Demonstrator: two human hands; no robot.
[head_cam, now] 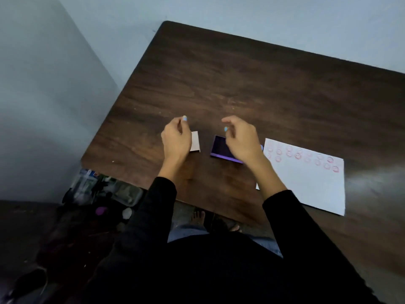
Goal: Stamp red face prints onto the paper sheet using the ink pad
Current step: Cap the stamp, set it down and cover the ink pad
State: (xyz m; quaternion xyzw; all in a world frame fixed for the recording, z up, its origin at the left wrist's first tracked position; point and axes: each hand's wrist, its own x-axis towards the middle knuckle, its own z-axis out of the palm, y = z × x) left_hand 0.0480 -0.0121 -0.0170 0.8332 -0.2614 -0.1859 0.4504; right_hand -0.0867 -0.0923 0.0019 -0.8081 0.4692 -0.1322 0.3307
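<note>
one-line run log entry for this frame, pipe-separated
left hand: empty, raised over white lid | right hand: empty, above open ink pad | paper sheet: red prints along far edge | stamp: not visible

- No readable words, brands or numbers.
- The paper sheet (311, 178) bears only rows of faint red round face prints (298, 155), too blurred for detail.
</note>
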